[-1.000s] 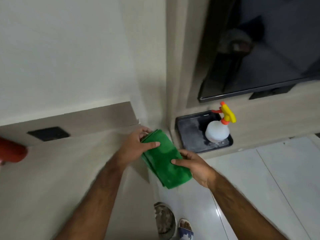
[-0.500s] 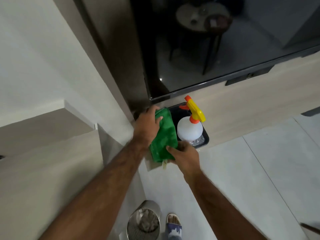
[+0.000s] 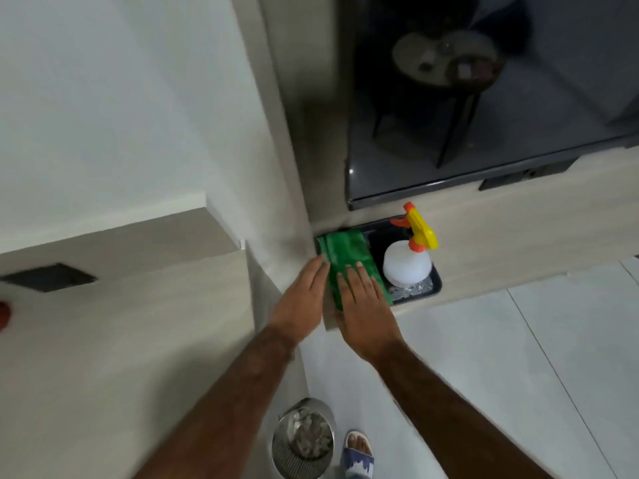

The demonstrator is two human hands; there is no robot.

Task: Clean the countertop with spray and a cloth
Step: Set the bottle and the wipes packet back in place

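A folded green cloth lies flat in the left half of a black tray on the light wooden shelf. A white spray bottle with a yellow and orange trigger head stands upright in the tray's right half. My left hand rests flat at the cloth's left edge, fingers extended. My right hand lies flat on the cloth's near end, fingers extended and slightly apart. Neither hand grips the cloth.
A dark TV screen hangs just above the tray. The pale wooden countertop spreads to the left, with a black inset plate and a red object at its edge. A metal bin and a sandalled foot are on the white tiled floor.
Both hands carried the folded cloth from the countertop corner to the tray, laid it down beside the spray bottle, and released their hold; they now rest flat.
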